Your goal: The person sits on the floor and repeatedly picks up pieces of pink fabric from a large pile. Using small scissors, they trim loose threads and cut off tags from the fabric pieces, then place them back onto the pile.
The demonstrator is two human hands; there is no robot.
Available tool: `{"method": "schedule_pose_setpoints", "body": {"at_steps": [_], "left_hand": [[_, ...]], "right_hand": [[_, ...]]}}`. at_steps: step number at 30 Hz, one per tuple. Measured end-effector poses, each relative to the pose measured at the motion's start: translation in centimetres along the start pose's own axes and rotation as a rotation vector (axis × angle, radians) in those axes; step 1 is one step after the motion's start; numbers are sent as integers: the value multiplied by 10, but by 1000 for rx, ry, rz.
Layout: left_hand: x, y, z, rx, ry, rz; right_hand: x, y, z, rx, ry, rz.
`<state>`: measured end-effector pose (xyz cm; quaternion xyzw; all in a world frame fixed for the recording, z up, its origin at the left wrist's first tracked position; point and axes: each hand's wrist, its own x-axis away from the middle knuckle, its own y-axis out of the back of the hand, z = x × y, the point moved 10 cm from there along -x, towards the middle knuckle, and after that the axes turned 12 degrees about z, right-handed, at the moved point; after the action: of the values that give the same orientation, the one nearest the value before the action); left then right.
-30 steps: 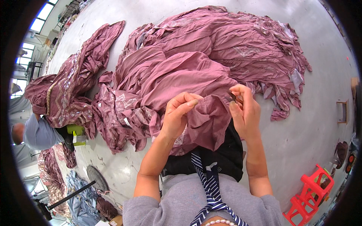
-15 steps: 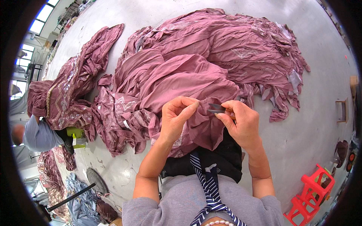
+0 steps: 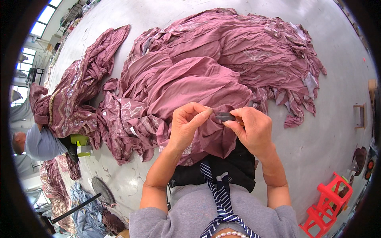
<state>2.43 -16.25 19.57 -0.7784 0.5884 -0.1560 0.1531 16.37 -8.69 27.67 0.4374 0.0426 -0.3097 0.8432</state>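
A large heap of dusty-pink patterned fabric point(image 3: 194, 85) spreads over the floor and across my lap. My left hand point(image 3: 185, 126) is closed in a pinch at the fabric's edge; whether cloth or a thread lies between the fingertips is too small to tell apart. In my right hand point(image 3: 254, 129) is a pair of thread snips point(image 3: 225, 116), gripped between thumb and fingers. Their dark blades are nearly together and point left, close to my left fingertips. Part of the snips' handle is hidden behind my fingers.
At the left, a person in a light blue top point(image 3: 43, 143) handles more pink fabric point(image 3: 67, 99) beside a yellow-green stool point(image 3: 81, 143). A black pole with a round base point(image 3: 102, 190) and blue cloth point(image 3: 85, 212) lie lower left. Red plastic stools point(image 3: 327, 202) stand lower right.
The snips' blades have come together and moved slightly left, nearer my left fingertips. My left hand has shifted a little right. The other person's head and cloth have moved slightly.
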Motion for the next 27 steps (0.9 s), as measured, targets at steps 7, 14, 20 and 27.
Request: {"method": "schedule_pose_setpoints", "body": {"at_steps": [7, 14, 20, 27], "left_hand": [[3, 8, -5, -6, -31, -47], [85, 152, -123, -472, -444, -625], [51, 90, -115, -1111, -458, -517], [-6, -44, 61, -1489, -124, 410]], "right_hand": [[16, 20, -47, -316, -234, -203], [78, 17, -200, -828, -551, -481], [155, -94, -303, -879, -995, -284], [141, -169, -277, -1633, -936, -350]]}}
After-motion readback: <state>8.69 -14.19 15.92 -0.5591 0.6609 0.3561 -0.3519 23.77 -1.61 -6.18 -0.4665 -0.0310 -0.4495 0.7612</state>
